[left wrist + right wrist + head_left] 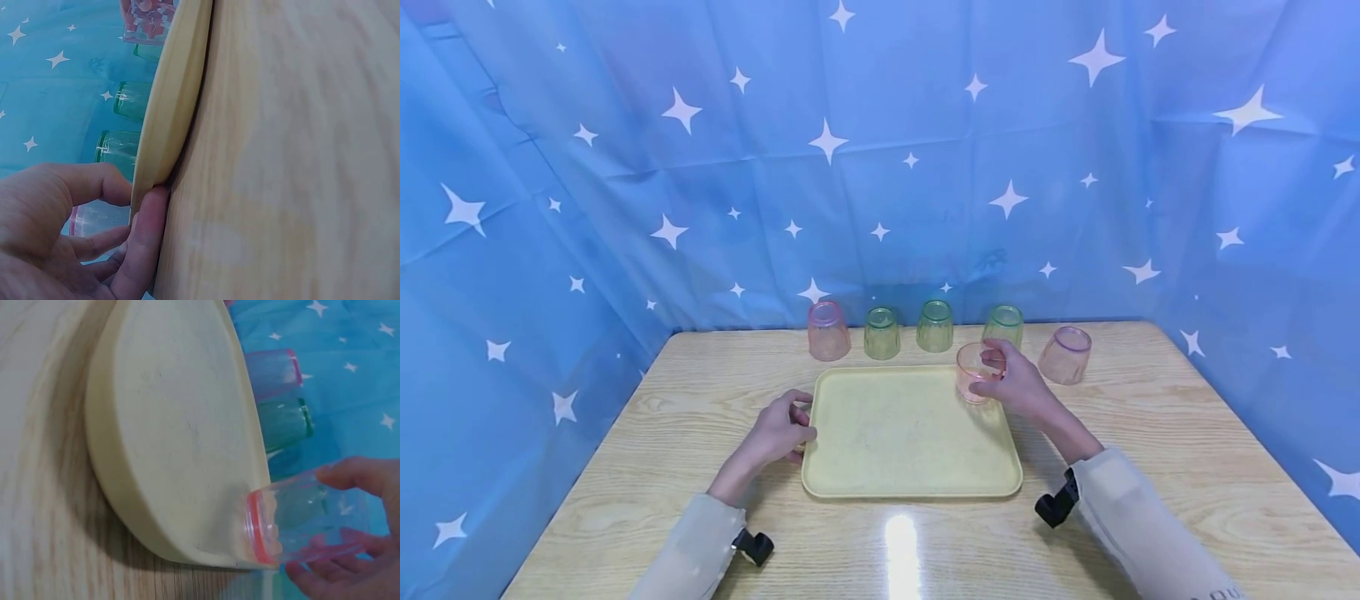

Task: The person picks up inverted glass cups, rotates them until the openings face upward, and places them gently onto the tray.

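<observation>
A pale yellow tray (917,442) lies on the table, and my left hand (781,428) grips its left edge. In the left wrist view, the fingers (145,231) of that hand reach round the tray's edge (178,94), one of them low against its side. At the tray's far right corner, my right hand (1017,379) holds a clear pink glass (972,382) between thumb and fingers. The glass's thick pink base (256,528) faces down at the tray in the right wrist view; whether it touches is hard to tell.
Behind the tray stand a pink glass (829,335), several green glasses (882,337) and, at the right, a pinkish-purple glass (1064,358), all narrower end up. A blue star-patterned curtain (895,192) hangs along the far edge of the wooden table (647,450).
</observation>
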Demonstrator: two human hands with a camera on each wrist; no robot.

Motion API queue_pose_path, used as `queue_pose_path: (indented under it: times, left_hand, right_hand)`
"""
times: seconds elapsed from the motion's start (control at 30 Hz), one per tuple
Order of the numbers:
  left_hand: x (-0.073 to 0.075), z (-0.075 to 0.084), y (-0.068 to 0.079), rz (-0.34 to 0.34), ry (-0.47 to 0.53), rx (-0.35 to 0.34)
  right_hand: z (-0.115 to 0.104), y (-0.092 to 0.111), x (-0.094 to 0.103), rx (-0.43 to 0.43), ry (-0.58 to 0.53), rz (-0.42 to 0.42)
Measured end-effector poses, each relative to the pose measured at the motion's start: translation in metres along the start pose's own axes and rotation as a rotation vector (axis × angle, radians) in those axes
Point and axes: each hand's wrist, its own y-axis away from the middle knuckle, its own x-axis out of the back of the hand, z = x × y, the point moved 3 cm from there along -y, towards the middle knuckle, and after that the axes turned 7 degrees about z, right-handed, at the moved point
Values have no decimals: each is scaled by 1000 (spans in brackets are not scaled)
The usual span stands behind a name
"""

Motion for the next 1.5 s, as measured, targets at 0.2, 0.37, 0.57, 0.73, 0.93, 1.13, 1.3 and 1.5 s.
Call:
queue_pose_path:
  times: [0.2,0.37,0.57,0.73,0.93,1.13,1.3,1.5]
  left_hand:
    - [-1,-1,-1,-3,1,10]
    - [-1,-1,-2,-3,4,5]
    - [-1,-1,-1,-3,11,4]
    - [-1,-1,-1,-3,16,3]
    - [-1,-2,-1,-3,23,5]
    - [-1,-2,-1,-1,26,6]
    - [0,-1,-1,-1,27,8]
    - [1,-2,-1,0,30,11]
  right_hand:
    - [-2,1,1,6,29,-10]
    - [-1,2,2,21,65,-28]
    - [4,4,2,78,144,-22]
    - [6,3,2,92,145,-23]
    - [3,6,6,69,143,-34]
    - [-2,8,10,76,131,-58]
    - [-5,10,13,91,154,-87]
    - [-8,15,18,92,184,-114]
